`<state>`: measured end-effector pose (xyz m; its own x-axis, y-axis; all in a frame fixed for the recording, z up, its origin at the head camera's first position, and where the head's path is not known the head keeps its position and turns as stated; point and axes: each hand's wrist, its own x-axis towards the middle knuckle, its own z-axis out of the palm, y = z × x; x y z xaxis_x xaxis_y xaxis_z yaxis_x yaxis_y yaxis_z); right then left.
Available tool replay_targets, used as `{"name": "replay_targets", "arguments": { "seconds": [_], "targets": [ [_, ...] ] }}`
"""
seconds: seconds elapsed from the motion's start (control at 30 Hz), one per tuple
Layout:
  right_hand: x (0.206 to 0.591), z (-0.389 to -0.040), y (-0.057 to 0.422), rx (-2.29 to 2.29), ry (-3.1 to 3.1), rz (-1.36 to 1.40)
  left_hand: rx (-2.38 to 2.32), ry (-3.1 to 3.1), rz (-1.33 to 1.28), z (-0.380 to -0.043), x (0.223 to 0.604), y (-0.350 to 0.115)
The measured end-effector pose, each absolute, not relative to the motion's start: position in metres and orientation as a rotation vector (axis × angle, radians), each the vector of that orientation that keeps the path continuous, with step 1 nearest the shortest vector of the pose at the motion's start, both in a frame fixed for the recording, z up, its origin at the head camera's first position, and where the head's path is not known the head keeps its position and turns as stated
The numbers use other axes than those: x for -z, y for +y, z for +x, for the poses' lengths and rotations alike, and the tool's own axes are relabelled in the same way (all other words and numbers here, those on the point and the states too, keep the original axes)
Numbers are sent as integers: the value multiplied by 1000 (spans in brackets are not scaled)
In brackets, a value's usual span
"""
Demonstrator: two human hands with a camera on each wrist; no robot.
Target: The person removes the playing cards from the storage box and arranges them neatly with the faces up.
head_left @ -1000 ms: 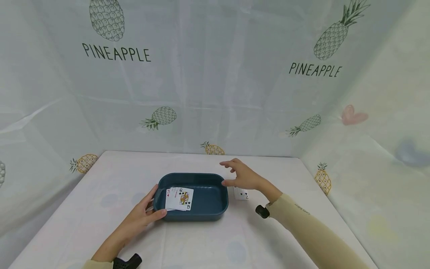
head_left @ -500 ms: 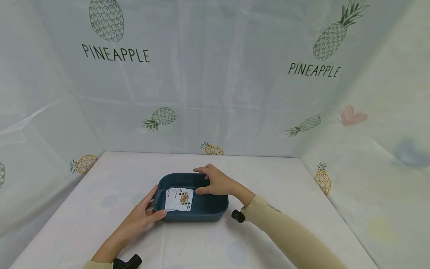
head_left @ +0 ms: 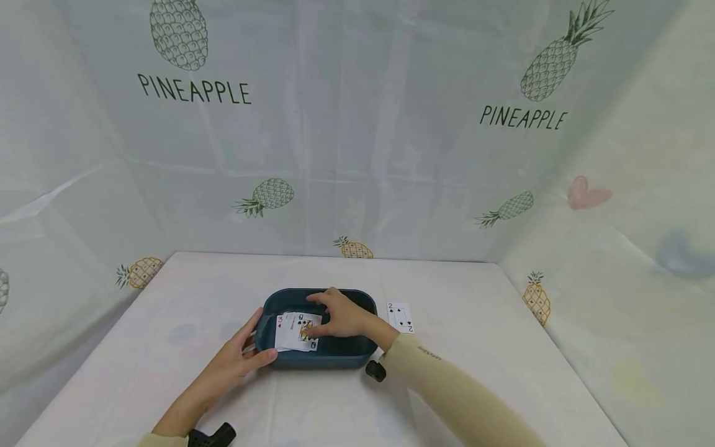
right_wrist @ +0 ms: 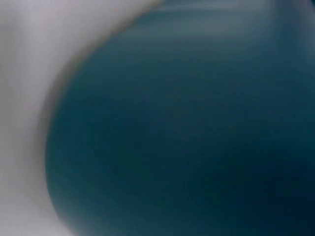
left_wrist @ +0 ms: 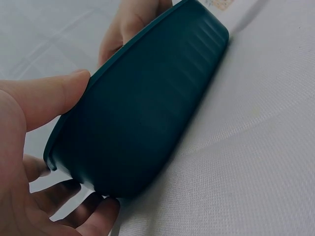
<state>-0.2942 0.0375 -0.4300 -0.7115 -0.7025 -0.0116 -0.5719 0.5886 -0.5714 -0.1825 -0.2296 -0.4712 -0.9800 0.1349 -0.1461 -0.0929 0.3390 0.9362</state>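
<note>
A dark teal rectangular dish [head_left: 341,361] with rounded corners stands on the table. My left hand [head_left: 234,363] holds its left end, thumb on the rim and fingers round the outer wall, as the left wrist view shows of the dish [left_wrist: 133,108]. Several playing cards [head_left: 289,332] lie face up in the dish's left half, a queen on top. My right hand [head_left: 342,315] is over the dish, fingers spread, its thumb at the queen's right edge; contact is unclear. The right wrist view is blurred, filled mostly by the dish [right_wrist: 172,123].
A black two playing card [head_left: 400,318] lies face up on the white-covered table [head_left: 463,347], right of the dish. Behind the table hangs a pineapple-print curtain [head_left: 380,136], with more cloth at both sides.
My right hand has moved left from above the two card, across the dish, to the queen. That card is uncovered now. My left hand and the dish have stayed put.
</note>
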Motion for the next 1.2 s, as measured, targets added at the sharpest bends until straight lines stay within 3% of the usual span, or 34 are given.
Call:
{"name": "replay_targets", "arguments": {
  "seconds": [0.57, 1.2],
  "targets": [
    [456, -288, 15, 626, 2707, -958, -1734, 2374, 70, -182, 473, -232],
    [451, -288, 31, 530, 2718, -1002, -1721, 2389, 70, -183, 472, -231]
  ]
}}
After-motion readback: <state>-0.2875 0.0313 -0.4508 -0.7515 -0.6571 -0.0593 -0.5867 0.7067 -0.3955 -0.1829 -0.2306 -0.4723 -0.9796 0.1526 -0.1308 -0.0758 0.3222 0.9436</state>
